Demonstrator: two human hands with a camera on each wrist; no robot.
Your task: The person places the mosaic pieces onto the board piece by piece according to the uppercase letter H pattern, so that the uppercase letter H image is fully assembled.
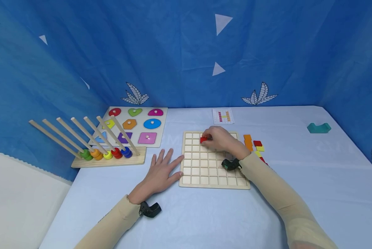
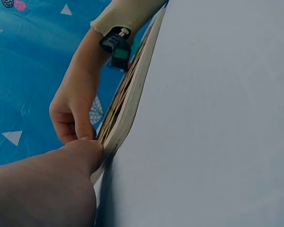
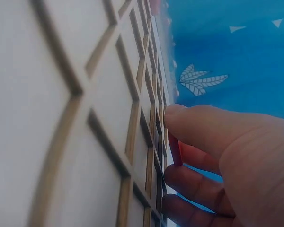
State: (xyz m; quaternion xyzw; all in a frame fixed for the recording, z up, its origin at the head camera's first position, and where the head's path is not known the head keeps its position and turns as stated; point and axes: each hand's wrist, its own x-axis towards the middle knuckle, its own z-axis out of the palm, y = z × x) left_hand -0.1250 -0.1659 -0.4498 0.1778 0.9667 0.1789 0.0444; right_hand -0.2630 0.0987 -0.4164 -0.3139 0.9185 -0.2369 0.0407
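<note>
- Right hand (image 1: 218,138): thumb and fingers pinch a red tile (image 1: 202,139) over the far part of the grid board (image 1: 195,171), left of its middle. Fingers cover much of the tile; my right wrist view gives only a thin red edge, and I cannot tell whether it touches the board.
- Cells under my palm are hidden; the black wrist camera (image 1: 230,164) and my right sleeve (image 1: 279,186) block others near the right edge.
- Left hand (image 1: 162,173): fingers spread on the desk (image 1: 217,214), forefinger and thumb tips at the board's left edge. My left wrist view shows the thumb side only — the other fingers are out of sight.
- Loose orange tiles (image 1: 247,137), yellow tiles (image 1: 260,148) and dark red tiles (image 1: 257,143) lie beyond the right edge — some partly behind my sleeve, so I cannot count them.
- Past the far edge lies a printed card (image 1: 223,116), its pattern small.
- Rods of the counting stand (image 1: 111,163) cross the shape puzzle (image 1: 162,128), masking some pieces.
- Open desk runs between the board's near edge and me, and rightward to a teal holder (image 1: 319,128).
</note>
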